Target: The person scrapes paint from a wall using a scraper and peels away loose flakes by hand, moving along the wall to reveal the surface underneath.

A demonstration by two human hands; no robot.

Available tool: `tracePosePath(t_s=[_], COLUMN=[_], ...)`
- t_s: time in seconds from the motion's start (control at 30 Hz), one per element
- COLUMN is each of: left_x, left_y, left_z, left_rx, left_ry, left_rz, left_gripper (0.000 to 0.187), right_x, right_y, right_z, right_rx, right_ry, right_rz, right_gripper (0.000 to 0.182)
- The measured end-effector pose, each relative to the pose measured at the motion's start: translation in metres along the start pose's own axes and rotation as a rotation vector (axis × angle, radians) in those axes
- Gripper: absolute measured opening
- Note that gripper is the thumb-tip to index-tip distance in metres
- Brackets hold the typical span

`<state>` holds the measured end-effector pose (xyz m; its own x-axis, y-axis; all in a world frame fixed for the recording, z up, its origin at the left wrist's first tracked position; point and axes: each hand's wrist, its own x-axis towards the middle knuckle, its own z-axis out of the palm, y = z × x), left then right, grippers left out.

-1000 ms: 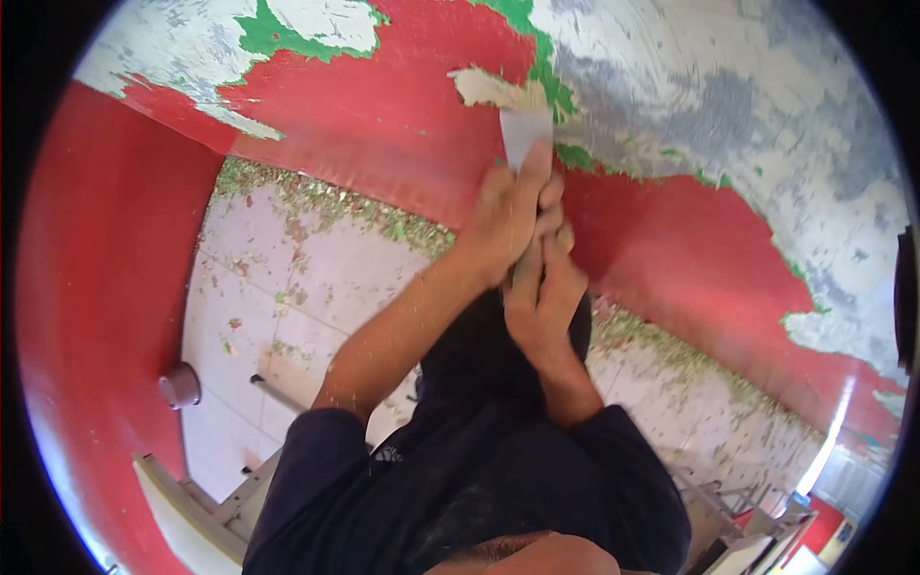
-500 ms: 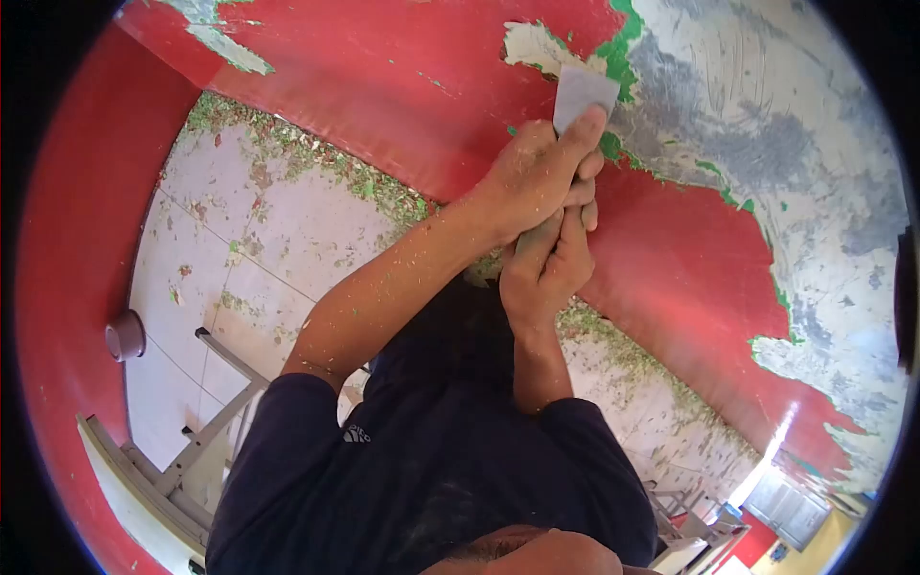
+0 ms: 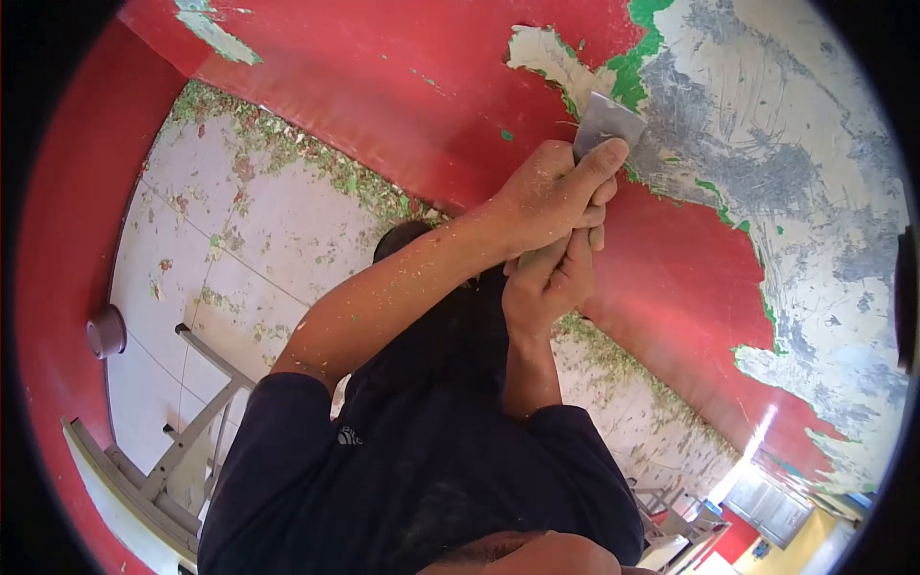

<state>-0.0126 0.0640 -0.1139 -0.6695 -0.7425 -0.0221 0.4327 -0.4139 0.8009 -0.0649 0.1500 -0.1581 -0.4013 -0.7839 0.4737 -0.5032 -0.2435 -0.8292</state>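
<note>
Nearest camera: person's navy short-sleeved shirt (image 3: 470,470). Bare right hand (image 3: 548,287) is closed just behind the left, looks clamped on the handle end; handle mostly hidden. Bare left hand (image 3: 561,196) is clamped on the flat grey metal scraper (image 3: 608,123), thumb laid along the blade. Pale flakes stick to the left forearm (image 3: 393,297).

Scraper blade is up at the red-painted wall (image 3: 671,249), between a small cream stripped patch (image 3: 549,56) and a large grey-white stripped area (image 3: 795,182) edged with green paint (image 3: 632,77). Can't tell if the edge is pressed in.

Beyond: pale tiled floor (image 3: 273,230), flakes piled along the wall base. Grey metal frame (image 3: 184,446) stands on it at left; brown round pot (image 3: 107,332) sits by the red side wall (image 3: 57,230).
</note>
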Motion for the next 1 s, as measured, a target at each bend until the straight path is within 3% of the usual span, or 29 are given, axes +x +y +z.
tracePosePath(t_s=[0.17,0.27,0.3,0.37,0.43,0.53,0.67,0.8,0.83,0.93,1.0], left_x=[0.006,-0.001,-0.003,-0.001,-0.010,-0.003,-0.006,-0.007,-0.010,-0.010,-0.003], left_y=[0.005,0.036,0.023,-0.004,-0.006,0.033,-0.021,0.005,0.011,-0.011,-0.007], left_z=[0.006,0.017,0.014,0.005,0.009,0.018,0.002,0.002,0.005,0.003,0.006], left_rx=[-0.037,0.072,-0.043,-0.049,-0.072,-0.033,-0.159,-0.107,-0.109,-0.107,-0.126], left_ry=[-0.019,0.020,0.003,0.054,0.085,0.041,0.184,0.129,0.149,0.135,0.117], left_rz=[0.096,0.096,-0.007,-0.002,-0.034,0.012,-0.052,0.004,0.005,-0.073,0.003], left_gripper=[0.053,0.052,0.051,0.051,0.051,0.047,0.048,0.049,0.050,0.051,0.052], right_x=[0.013,0.027,0.015,0.005,0.004,0.025,-0.016,0.008,0.010,-0.008,0.001], right_y=[-0.018,-0.033,-0.018,-0.010,-0.006,-0.040,0.014,-0.016,-0.016,0.000,-0.013], right_z=[-0.003,-0.008,-0.016,-0.004,-0.011,-0.012,-0.006,-0.012,-0.004,-0.007,-0.005], right_rx=[0.009,-0.056,-0.173,-0.050,-0.149,-0.002,0.046,-0.017,-0.003,0.018,0.013], right_ry=[0.057,-0.015,-0.069,0.050,0.014,-0.044,0.005,-0.138,-0.049,-0.015,0.005], right_rz=[0.040,0.003,-0.040,-0.005,-0.009,0.144,0.159,0.163,0.023,0.090,0.070], right_gripper=[0.021,0.022,0.020,0.019,0.018,0.022,0.021,0.024,0.022,0.018,0.018])
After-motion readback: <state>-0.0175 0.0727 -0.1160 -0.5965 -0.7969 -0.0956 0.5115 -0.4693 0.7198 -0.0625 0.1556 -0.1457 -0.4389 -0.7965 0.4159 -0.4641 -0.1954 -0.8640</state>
